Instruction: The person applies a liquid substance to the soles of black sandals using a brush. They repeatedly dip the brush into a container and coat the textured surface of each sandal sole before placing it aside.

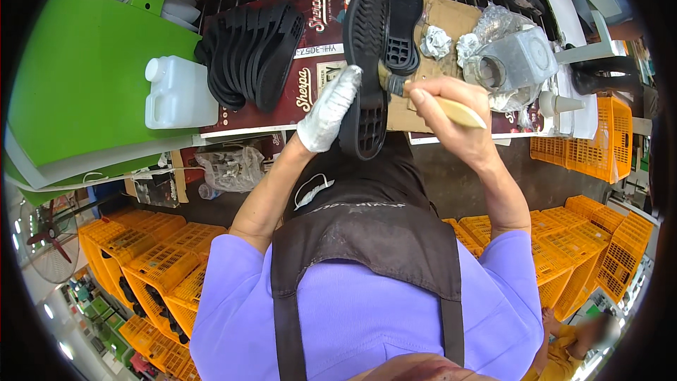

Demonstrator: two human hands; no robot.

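Note:
In my left hand, which wears a white glove, I hold a black shoe sole upright by its left edge. Its treaded face points toward me, with a grid of hollows at the lower end. My bare right hand is closed around the pale handle of a flat brush. The bristles reach the sole's right edge around mid-length. Just behind the held sole lie more black soles on cardboard. A row of several black soles leans together left of my gloved hand.
A white jug stands at left beside a green panel. Right of the brush are crumpled paper, a clear plastic jar and a nozzle bottle. Orange crates stand behind me; another person is at lower right.

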